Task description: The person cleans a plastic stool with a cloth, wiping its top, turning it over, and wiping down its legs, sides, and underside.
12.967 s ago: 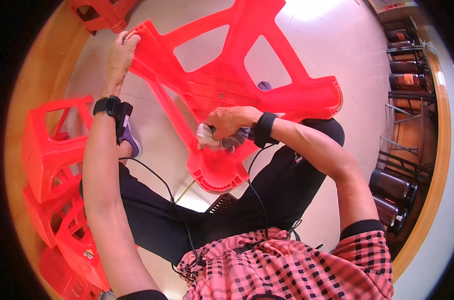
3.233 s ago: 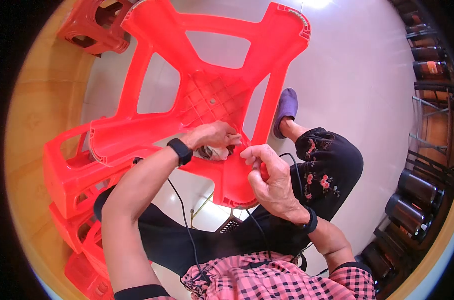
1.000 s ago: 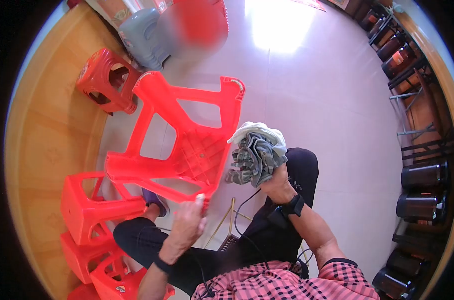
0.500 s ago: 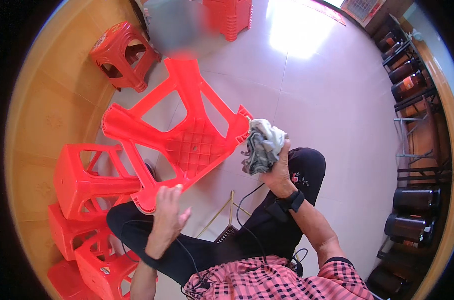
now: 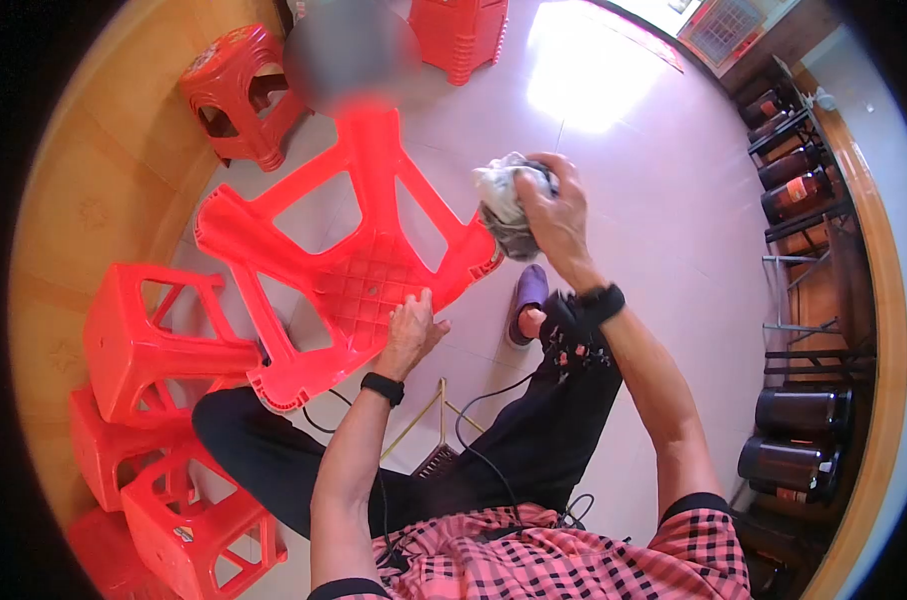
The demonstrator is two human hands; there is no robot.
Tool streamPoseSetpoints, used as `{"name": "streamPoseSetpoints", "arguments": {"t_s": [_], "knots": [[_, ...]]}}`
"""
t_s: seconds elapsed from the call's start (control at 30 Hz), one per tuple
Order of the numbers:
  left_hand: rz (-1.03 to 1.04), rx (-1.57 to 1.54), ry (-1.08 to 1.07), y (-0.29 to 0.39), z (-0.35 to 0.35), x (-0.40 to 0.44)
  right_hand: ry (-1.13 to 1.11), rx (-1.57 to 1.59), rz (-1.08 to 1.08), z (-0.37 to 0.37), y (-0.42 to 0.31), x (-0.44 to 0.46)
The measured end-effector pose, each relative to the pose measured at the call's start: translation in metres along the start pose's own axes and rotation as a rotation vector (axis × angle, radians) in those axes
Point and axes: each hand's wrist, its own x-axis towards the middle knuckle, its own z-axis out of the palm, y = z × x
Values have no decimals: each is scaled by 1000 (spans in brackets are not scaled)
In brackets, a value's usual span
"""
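Observation:
A red plastic stool [image 5: 359, 285] lies with its legs up, its ribbed underside facing me, at the left of centre. My left hand [image 5: 412, 332] is at the near right edge of its underside, fingers apart and holding nothing. Raised to the right of the stool, my right hand [image 5: 554, 208] has its fingers wrapped round a crumpled grey and white cloth [image 5: 509, 205]. The cloth is close to the stool's right leg; whether they touch is hard to tell.
Several red stools [image 5: 164, 345] stand at the left by a wooden panel [image 5: 94, 200]. A darker red stool [image 5: 242, 95] is at the upper left. Dark jars [image 5: 799, 410] line the right side. My purple shoe [image 5: 531, 290] rests on the floor. A brass-coloured frame [image 5: 442, 420] is between my legs.
My right hand has lifted the cloth up and away from me. My left hand has moved right, from the stool's near leg to its underside edge. The stool has shifted slightly.

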Motion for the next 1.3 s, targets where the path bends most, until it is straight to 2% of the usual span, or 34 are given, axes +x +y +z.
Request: {"name": "streamPoseSetpoints", "arguments": {"t_s": [0.03, 0.1, 0.13, 0.17, 0.23, 0.37, 0.43, 0.47, 0.53, 0.57, 0.63, 0.67, 0.7, 0.77, 0.8, 0.87, 0.9, 0.93, 0.97, 1.03, 1.1, 1.23, 1.3], "knots": [[-18, -53, -80, -4, 2, 2, 2, -3, 3, 6, 8, 2], [-40, -108, -20, -2, 3, 3, -378, -249, -54, 26, 26, -1], [-58, -161, 38, 2, 1, 3, -369, -147, 86, 31, 23, -5], [-61, -165, 32, 5, -2, 4, -373, -150, 91, 32, 21, -7], [-146, -96, -35, 11, -8, 4, -295, -260, -57, 30, 14, -12], [-75, -134, 23, 1, 1, 7, -308, -306, -167, 30, -6, -35], [-71, -90, 6, -3, 6, 9, -218, -178, -21, 30, -16, -54], [-68, -94, 10, -11, 12, 9, -159, -137, -18, 30, -14, -68], [181, -300, 186, -26, 30, 4, -182, 44, -78, 28, -16, -108], [68, -870, 165, -34, 48, 0, -267, 75, -116, 30, -12, -129], [16, -1224, 141, -38, 53, -16, -424, 206, -5, 38, -12, -181], [16, -1207, 138, -38, 52, -19, -471, 231, 227, 36, -17, -197], [35, -1111, 160, -40, 52, -20, -474, 226, 284, 35, -17, -198], [114, -860, 238, -45, 57, -17, -393, 258, 200, 28, -22, -177], [172, -700, 288, -48, 60, -13, -344, 306, 224, 22, -26, -162], [219, -386, 327, -48, 59, -6, -216, 269, 46, 8, -38, -112], [194, -194, 281, -40, 46, -1, -177, 196, -44, 4, -34, -86], [-12, -60, 23, -10, 9, 4, -178, 76, -17, 1, -39, -58], [-13, -61, 21, -2, 1, 5, -138, -18, -173, 4, -32, -30], [-76, -132, 31, 5, -7, 5, -199, -89, -147, 18, -10, 1], [-91, -119, 38, 10, -11, 4, -304, -363, -25, 42, 22, 7], [-99, -118, 11, 8, -9, 9, -319, -198, 100, 40, 39, 7], [-82, -99, 30, 3, -1, 8, -260, -336, -37, 36, 21, -7]]}}
